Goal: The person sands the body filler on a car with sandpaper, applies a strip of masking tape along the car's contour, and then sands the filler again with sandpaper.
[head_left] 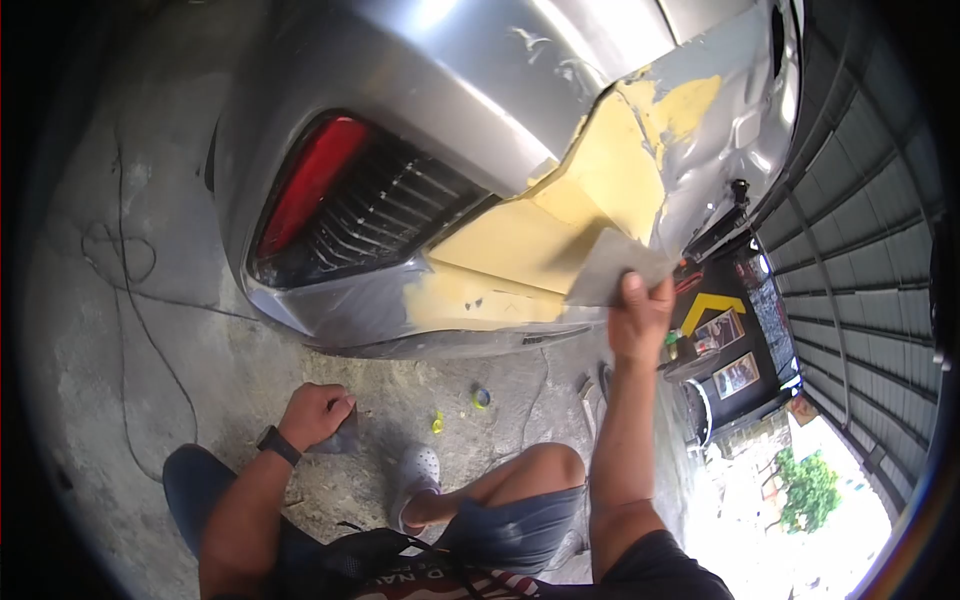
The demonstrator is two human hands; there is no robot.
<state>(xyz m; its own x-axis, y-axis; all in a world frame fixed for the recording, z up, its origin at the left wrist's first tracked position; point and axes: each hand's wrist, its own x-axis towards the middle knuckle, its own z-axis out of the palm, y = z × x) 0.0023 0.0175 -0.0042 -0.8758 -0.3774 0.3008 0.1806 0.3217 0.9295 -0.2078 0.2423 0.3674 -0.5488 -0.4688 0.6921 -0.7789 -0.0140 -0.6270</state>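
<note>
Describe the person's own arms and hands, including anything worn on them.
Both hands, the left hand and the right hand, are ungloved, and both forearms are bare. The left wrist carries a dark wristwatch or band; nothing is visible on the right wrist. A short, dark sleeve covers the right upper arm. No cables run along either arm.

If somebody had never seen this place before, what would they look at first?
Probably the big yellow patch spread across the silver car, because it is so bright against the grey. Next might come the red lamp to its left in the picture, and the person's right hand, which holds a grey sheet over the lower right part of the patch.
</note>
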